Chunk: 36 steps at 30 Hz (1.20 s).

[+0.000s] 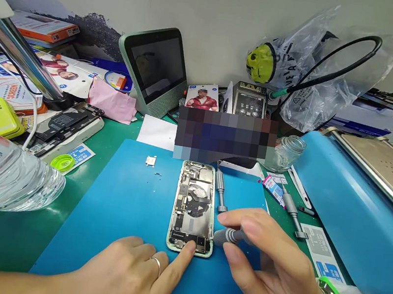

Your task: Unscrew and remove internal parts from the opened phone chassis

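An opened smartphone (194,211) lies upright on a blue mat (114,193), its inner boards and metal back plate exposed. My left hand (136,266), wearing a ring, presses its outstretched index fingertip on the phone's lower end; its other fingers are bent and nothing is held. Between thumb and fingers, my right hand (275,264) grips a grey precision screwdriver (226,236), its narrow end at the phone's lower right edge. A second screwdriver (220,188) lies just right of the phone. To the upper left sit a small metal plate (151,160) and tiny dark parts (158,174).
A clear water bottle (8,177) and lamp pole (45,63) stand left. Another opened phone (64,123) lies behind them. At the back are a smart display (156,68) and soldering station (250,103). On the right are a glass jar (288,154), another screwdriver (293,209) and a blue machine (344,225).
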Each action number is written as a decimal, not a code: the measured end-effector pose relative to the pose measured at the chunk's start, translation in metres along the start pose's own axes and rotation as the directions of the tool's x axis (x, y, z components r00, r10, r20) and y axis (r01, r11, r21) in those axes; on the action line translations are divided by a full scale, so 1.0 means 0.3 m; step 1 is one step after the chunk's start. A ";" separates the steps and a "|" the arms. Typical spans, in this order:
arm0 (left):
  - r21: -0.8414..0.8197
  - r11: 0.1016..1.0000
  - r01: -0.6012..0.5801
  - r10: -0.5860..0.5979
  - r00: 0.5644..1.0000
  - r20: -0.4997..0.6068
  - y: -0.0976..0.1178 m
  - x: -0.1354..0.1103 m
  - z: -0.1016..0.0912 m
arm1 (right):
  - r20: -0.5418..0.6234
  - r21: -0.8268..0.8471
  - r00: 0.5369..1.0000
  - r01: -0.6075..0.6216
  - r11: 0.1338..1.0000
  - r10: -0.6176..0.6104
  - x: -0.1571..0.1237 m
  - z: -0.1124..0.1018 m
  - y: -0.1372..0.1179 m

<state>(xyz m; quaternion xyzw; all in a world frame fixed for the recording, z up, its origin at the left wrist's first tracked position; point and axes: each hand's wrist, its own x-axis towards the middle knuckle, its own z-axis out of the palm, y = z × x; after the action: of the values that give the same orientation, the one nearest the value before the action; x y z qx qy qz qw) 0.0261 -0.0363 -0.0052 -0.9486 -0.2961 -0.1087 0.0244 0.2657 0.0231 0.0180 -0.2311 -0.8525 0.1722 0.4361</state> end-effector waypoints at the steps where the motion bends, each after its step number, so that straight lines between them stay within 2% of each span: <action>1: 0.007 1.000 -0.005 0.005 1.000 0.002 0.000 0.000 -0.001 | 0.002 -0.002 1.000 -0.001 1.000 0.001 0.001 0.000 0.000; 7: 0.023 1.000 -0.018 0.017 1.000 0.017 -0.003 0.001 0.002 | 0.019 0.010 1.000 -0.001 1.000 0.001 -0.002 -0.004 0.002; 12: 0.039 0.999 0.000 0.004 0.995 -0.096 -0.003 0.006 0.028 | 0.017 0.019 0.999 -0.030 0.999 0.029 -0.011 -0.006 -0.003; 16: 0.074 0.997 -0.007 0.017 0.991 -0.133 -0.007 0.006 0.052 | -0.006 0.015 1.000 -0.007 1.000 0.007 -0.011 -0.003 -0.008; 25: 0.080 0.996 -0.026 0.031 0.998 -0.063 -0.008 -0.019 0.078 | -0.050 -0.007 0.998 -0.039 0.999 0.038 0.007 -0.003 -0.025; 31: 0.063 0.998 -0.015 0.021 0.996 -0.086 -0.009 -0.015 0.075 | -0.019 0.042 0.999 -0.031 0.999 0.032 0.002 -0.006 -0.014; 36: 0.075 0.997 -0.026 0.032 0.996 -0.084 -0.008 -0.018 0.079 | -0.038 0.025 0.999 -0.032 0.999 0.033 -0.007 -0.003 -0.013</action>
<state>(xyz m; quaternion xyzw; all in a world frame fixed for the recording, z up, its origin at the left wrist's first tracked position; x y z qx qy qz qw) 0.0250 -0.0346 -0.0297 -0.9458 -0.2847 -0.1378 0.0735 0.2667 0.0187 0.0191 -0.2427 -0.8381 0.1852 0.4522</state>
